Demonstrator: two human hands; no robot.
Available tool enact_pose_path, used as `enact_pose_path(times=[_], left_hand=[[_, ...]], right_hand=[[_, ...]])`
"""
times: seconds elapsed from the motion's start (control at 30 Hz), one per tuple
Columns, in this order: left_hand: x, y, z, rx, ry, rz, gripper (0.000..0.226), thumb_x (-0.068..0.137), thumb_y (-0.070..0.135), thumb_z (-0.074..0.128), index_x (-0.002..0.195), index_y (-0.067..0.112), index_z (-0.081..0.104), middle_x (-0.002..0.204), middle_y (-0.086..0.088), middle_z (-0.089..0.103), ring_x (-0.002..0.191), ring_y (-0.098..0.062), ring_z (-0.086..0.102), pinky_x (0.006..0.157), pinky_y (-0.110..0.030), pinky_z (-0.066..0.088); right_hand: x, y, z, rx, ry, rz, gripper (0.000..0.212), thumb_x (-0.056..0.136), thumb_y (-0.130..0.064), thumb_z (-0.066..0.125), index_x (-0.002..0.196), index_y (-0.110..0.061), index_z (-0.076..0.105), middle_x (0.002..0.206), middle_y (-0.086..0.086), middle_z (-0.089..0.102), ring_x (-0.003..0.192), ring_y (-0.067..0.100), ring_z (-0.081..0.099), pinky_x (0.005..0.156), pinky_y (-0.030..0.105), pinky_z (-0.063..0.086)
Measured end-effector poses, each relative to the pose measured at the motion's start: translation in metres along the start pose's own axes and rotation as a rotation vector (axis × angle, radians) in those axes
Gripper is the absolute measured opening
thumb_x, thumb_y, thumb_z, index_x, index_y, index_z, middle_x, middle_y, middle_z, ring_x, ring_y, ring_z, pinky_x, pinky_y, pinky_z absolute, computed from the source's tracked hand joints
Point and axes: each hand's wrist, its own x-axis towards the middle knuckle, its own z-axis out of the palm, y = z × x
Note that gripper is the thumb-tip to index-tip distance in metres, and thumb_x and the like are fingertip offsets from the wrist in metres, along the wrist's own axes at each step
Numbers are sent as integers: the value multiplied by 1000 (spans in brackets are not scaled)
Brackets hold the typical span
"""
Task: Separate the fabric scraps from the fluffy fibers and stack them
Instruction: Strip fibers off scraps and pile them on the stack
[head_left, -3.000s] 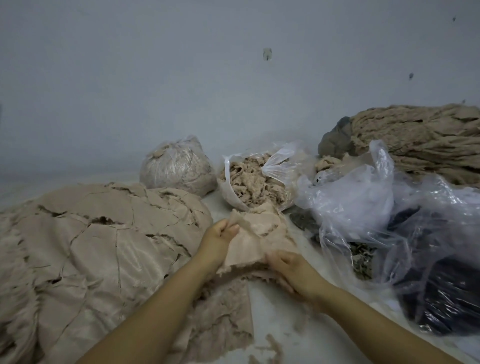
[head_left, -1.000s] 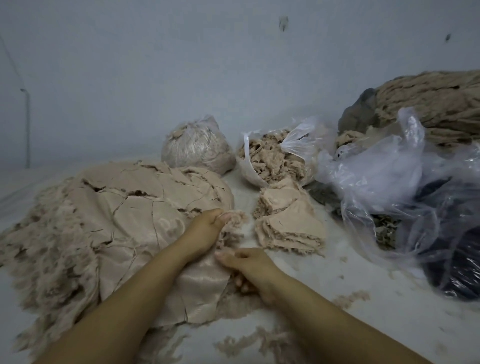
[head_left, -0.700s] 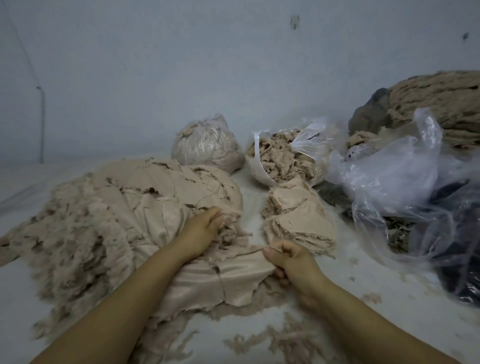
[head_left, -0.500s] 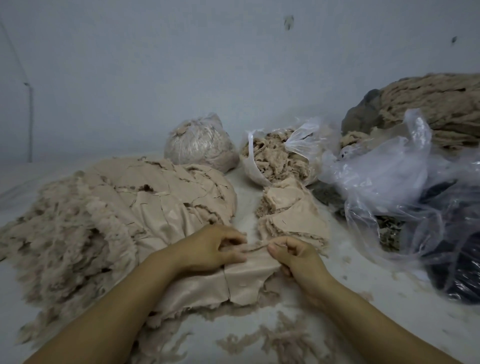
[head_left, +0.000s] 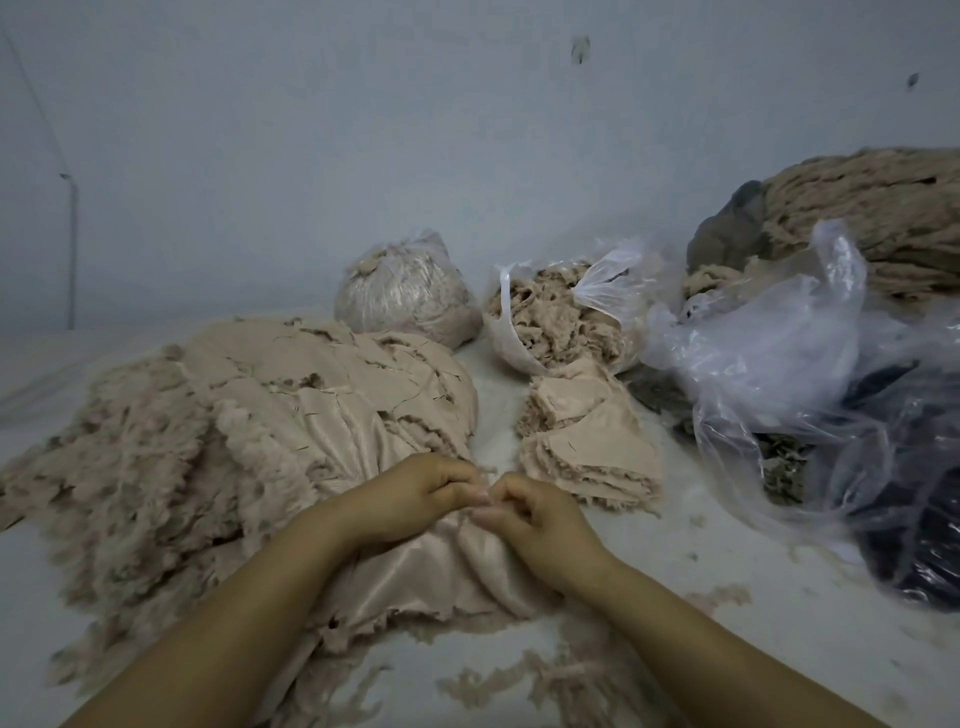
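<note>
A wide heap of beige fabric scraps (head_left: 332, 395) backed with fluffy fibers (head_left: 140, 467) covers the left of the white surface. My left hand (head_left: 410, 493) and my right hand (head_left: 540, 519) meet at the heap's near edge, fingertips touching. Both pinch the top edge of one shiny beige scrap (head_left: 447, 577), which bunches in folds below them. To the right of my hands lies a neat stack of separated scraps (head_left: 592, 441).
An open plastic bag of fluffy fibers (head_left: 561, 317) and a tied bag (head_left: 405, 296) stand at the back by the wall. Crumpled clear bags (head_left: 779, 364) over dark material fill the right. A big beige roll (head_left: 872, 218) lies back right. Loose fibers (head_left: 545, 686) litter the near surface.
My hands put a scrap on the stack, came back to the heap and took hold of another scrap. Over the last half second they closed together and gathered its edge.
</note>
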Motion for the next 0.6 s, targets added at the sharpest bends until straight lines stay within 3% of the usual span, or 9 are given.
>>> enact_pose_path(times=[0.07,0.17,0.23,0.33,0.43,0.5,0.6], left_hand=[[-6,-11,-5,-7,63,-49,35,96,18,53,61,23,49,57,16,49,57,3,44,63,-16,37],[-15,-28,-11,15,105,-132,33,95,24,53,64,15,53,62,10,47,60,-3,43,68,-26,39],[-14,-23,-5,6,86,-137,41,93,41,50,73,6,59,69,5,54,65,-6,50,72,-28,43],[-4,6,20,-228,35,-119,46,85,59,55,81,14,62,77,1,61,73,-15,56,74,-35,46],[9,29,51,-549,151,-172,26,83,39,69,90,13,67,85,-5,72,80,-16,66,73,-33,53],[15,34,64,-742,245,-218,23,90,24,62,90,1,66,87,-11,70,82,-22,65,74,-31,51],[16,32,65,-725,255,-295,34,95,24,54,99,-9,63,94,-19,63,88,-25,55,81,-38,43]], right_hand=[[3,7,-6,29,121,17,24,90,-17,63,68,-20,54,60,-17,55,59,-6,47,60,12,35],[0,20,-25,155,251,140,30,92,-18,60,64,-15,51,55,-11,46,54,2,41,52,13,33],[-3,23,-31,315,264,218,33,92,-21,60,60,-19,53,53,-10,52,54,7,47,52,14,38],[-1,16,-25,445,233,220,27,91,-22,62,65,-20,66,65,-1,66,63,14,59,62,26,48],[1,9,-18,507,227,190,18,89,-21,64,75,-20,75,78,7,74,73,16,67,69,32,54],[1,11,-20,422,302,168,17,89,-22,65,75,-19,75,78,4,74,74,13,66,72,31,52],[-3,20,-28,241,325,148,18,85,-23,69,69,-25,76,75,-5,74,73,7,65,73,27,50]])
